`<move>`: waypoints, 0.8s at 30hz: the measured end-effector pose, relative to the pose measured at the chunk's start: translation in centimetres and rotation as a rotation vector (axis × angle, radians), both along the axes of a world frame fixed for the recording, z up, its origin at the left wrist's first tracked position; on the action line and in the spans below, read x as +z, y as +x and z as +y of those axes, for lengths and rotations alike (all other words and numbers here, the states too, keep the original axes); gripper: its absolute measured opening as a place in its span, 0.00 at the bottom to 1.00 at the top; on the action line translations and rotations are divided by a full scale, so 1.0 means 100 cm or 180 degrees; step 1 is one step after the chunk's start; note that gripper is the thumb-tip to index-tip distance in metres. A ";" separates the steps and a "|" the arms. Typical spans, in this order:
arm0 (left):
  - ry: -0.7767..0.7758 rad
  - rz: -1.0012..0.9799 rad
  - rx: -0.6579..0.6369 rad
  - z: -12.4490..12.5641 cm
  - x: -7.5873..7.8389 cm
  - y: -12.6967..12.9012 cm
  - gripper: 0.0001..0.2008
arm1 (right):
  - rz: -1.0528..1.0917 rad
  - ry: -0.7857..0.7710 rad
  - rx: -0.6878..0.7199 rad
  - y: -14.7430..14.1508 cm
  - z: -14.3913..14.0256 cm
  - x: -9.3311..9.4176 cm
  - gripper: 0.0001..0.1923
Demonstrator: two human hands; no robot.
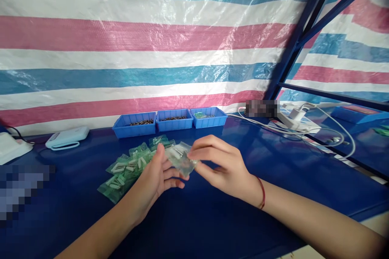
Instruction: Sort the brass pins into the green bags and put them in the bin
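My left hand (158, 178) and my right hand (220, 166) hold one small clear plastic bag (179, 158) between them, just above the dark blue table (212, 218). The bag has small pale parts inside. My right hand pinches its right edge with thumb and forefinger; my left hand grips its left side from below. A red cord is tied around my right wrist. To the left of my left hand lies a pile of several green-tinted bags (130, 168) with the same pale parts, spread flat on the table.
Three blue trays (170, 121) with small parts line the back edge, under a striped tarp. A pale blue device (67, 137) lies at the back left. White cables and a power strip (296, 123) run along the right; a blue metal frame post (291, 48) rises there.
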State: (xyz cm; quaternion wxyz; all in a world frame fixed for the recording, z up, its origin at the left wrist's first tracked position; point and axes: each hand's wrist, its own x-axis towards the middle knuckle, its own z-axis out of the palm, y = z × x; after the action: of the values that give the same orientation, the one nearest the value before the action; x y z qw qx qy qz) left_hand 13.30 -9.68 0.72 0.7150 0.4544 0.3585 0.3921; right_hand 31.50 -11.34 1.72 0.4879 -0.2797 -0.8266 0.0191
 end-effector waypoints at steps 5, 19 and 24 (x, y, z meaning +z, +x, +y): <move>0.0197 -0.0066 -0.0240 -0.001 0.003 -0.002 0.23 | -0.0625 0.0179 -0.0081 0.005 0.002 0.000 0.10; 0.2955 0.2115 0.0872 0.007 -0.006 -0.016 0.08 | 0.1686 -0.4027 0.0788 -0.018 -0.007 0.001 0.25; 0.3522 0.2178 0.0499 0.001 -0.012 -0.012 0.14 | 0.2248 -0.3885 0.0923 -0.016 0.000 -0.001 0.24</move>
State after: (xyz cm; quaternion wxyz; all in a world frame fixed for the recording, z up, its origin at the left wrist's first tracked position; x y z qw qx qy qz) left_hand 12.10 -9.56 -0.45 0.1906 0.8268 0.3431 0.4029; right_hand 29.90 -11.31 1.62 0.4753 -0.3671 -0.4902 0.6317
